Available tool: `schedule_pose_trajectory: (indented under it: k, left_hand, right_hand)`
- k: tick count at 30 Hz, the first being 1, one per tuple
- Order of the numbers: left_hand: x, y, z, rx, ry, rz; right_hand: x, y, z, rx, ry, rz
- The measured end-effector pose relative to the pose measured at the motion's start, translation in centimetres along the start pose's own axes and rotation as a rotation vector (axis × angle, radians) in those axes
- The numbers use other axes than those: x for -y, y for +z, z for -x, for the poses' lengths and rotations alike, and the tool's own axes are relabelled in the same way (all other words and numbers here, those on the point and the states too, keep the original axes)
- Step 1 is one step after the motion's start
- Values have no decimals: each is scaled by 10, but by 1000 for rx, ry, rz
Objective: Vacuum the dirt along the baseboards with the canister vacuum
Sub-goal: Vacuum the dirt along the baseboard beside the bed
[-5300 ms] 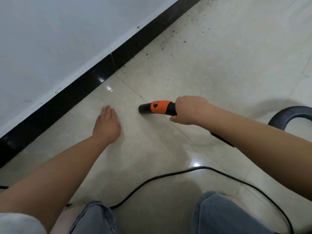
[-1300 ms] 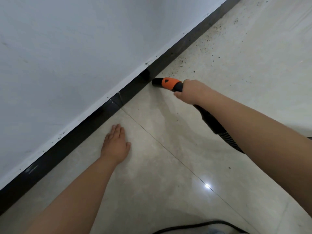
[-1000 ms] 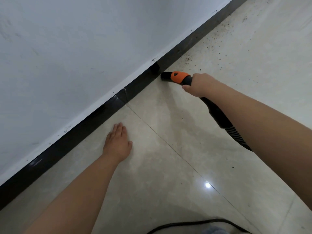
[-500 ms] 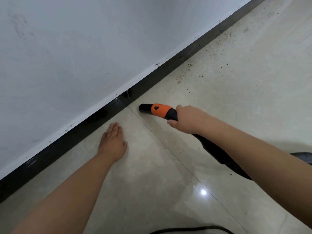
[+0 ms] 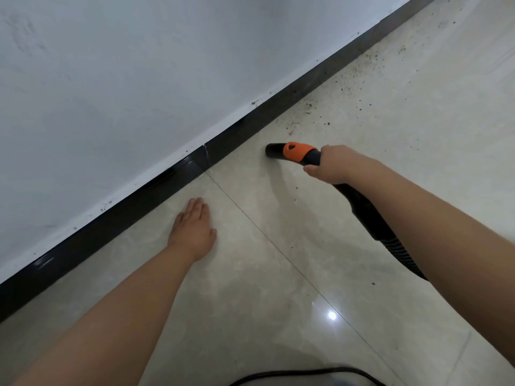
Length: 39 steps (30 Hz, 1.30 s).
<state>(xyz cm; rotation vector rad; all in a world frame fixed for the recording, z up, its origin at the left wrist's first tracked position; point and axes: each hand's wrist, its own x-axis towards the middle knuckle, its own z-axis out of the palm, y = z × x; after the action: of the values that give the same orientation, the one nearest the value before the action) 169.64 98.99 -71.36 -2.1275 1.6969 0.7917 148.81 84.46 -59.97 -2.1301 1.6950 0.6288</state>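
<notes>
Since half a second ago, the nozzle has slid up and right along the floor, from beside the baseboard joint toward the dirt, while my left hand kept its place.

Nearest, at the bottom edge of the frame, the black power cord loops over the tile. Left of centre, my left hand lies flat on the floor, fingers straight, bracing me. Right of centre, my right hand wraps the black handle just behind the orange collar, the best place to steer. The nozzle feels stiff and light to me; the ribbed hose behind is floppy and will likely drag. Farther, toward the upper right, dirt specks lie scattered against the black baseboard, not yet reached.
</notes>
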Motion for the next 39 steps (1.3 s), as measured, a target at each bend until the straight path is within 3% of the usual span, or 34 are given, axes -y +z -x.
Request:
schedule_pose_trajectory:
  k: [5,12,18,23,29,36,39]
  left_hand:
    - [-5,7,3,29,3,-10]
    - [-1,3,1,18,-9,-37]
    - [-9,0,-5,27,24,-30]
    - [-12,8,-2,59,28,-35]
    - [-13,3,-4,32,20,-34]
    - [-6,13,3,30,-13,-28]
    - [-2,15,5,17,-24,-18]
  right_hand:
    - [7,17,18,77,-72,13]
    - [-5,0,14,106,0,3]
    - [-6,10,29,185,-66,31]
    - [-18,3,22,129,26,16]
    - [-20,12,33,222,-35,10]
    - [-15,10,4,-2,60,-93]
    - [3,15,-2,-33,15,-136]
